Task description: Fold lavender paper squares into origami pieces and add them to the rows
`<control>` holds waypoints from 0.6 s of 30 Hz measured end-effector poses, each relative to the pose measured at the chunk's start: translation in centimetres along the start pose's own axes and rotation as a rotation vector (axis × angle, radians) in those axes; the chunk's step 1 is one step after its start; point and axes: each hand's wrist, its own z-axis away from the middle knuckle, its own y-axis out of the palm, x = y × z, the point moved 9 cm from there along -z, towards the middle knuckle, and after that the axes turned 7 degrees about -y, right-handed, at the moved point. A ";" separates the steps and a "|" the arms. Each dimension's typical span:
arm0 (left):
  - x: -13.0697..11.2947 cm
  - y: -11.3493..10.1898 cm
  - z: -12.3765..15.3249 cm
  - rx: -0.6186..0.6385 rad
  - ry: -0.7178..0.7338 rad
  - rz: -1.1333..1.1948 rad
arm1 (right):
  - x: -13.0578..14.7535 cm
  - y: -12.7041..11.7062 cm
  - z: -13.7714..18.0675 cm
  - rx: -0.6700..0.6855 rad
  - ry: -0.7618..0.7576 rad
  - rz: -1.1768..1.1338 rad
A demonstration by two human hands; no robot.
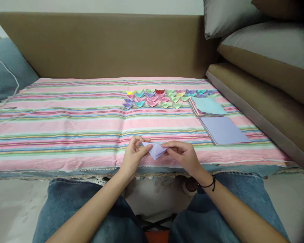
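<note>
A lavender folded paper, shaped roughly as a downward-pointing triangle, is held over the front part of the striped cloth. My left hand pinches its left corner between thumb and fingers. On the opposite corner, my right hand grips with thumb and forefinger. Creases and a folded flap show on the paper's face. Beyond my hands, several small folded paper boats in pink, green, purple, blue, yellow and red sit in rows.
To the right lie a stack of lavender square sheets and, behind it, a stack topped with light blue paper. Grey and brown cushions line the right side. A brown backrest stands behind. A white cable hangs at far left.
</note>
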 end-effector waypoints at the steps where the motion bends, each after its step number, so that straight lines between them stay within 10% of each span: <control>1: -0.1 -0.3 0.0 -0.029 0.011 0.022 | -0.1 0.1 0.0 0.000 -0.011 -0.002; 18: 0.0 0.9 0.6 0.039 -0.032 -0.062 | 0.4 0.8 0.3 -0.035 -0.095 0.068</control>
